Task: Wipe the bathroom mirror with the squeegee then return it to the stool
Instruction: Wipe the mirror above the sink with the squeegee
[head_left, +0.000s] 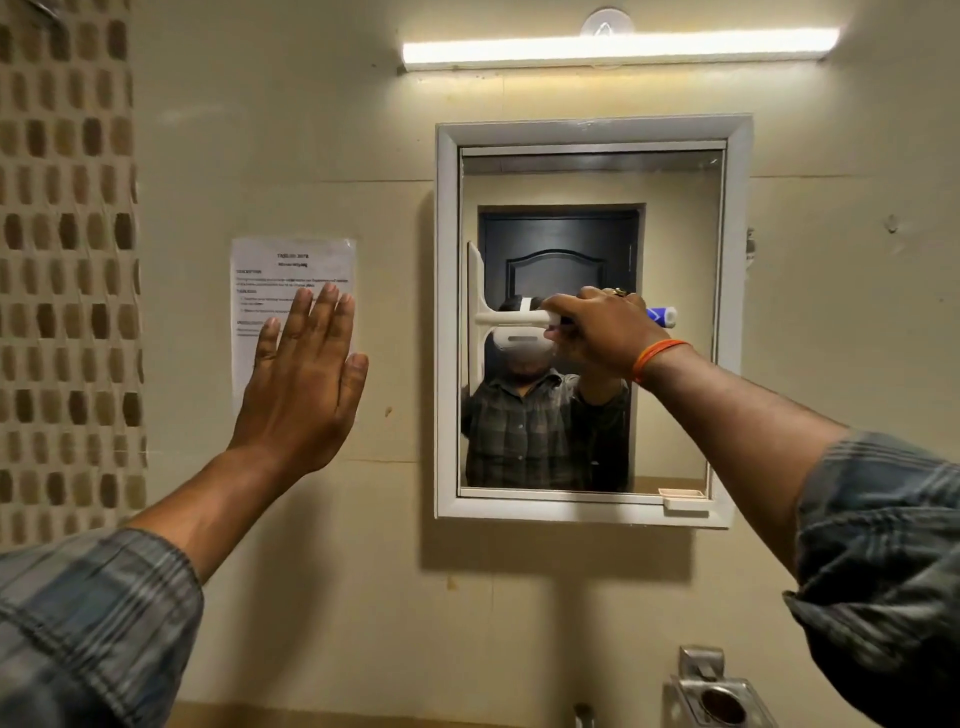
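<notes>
A white-framed bathroom mirror (675, 234) hangs on the beige wall. My right hand (602, 327) grips the handle of a white squeegee (483, 317) with a blue end. Its blade stands upright against the glass near the mirror's left edge. My left hand (306, 374) is raised flat and open beside the mirror, in front of a paper sheet (291, 270) taped to the wall; I cannot tell if it touches it. The stool is out of view.
A tube light (618, 49) glows above the mirror. A metal holder (717, 691) is fixed to the wall at the lower right. Brown mosaic tiles (67, 260) cover the wall at the left. A small white ledge (685, 501) sits on the frame's lower right.
</notes>
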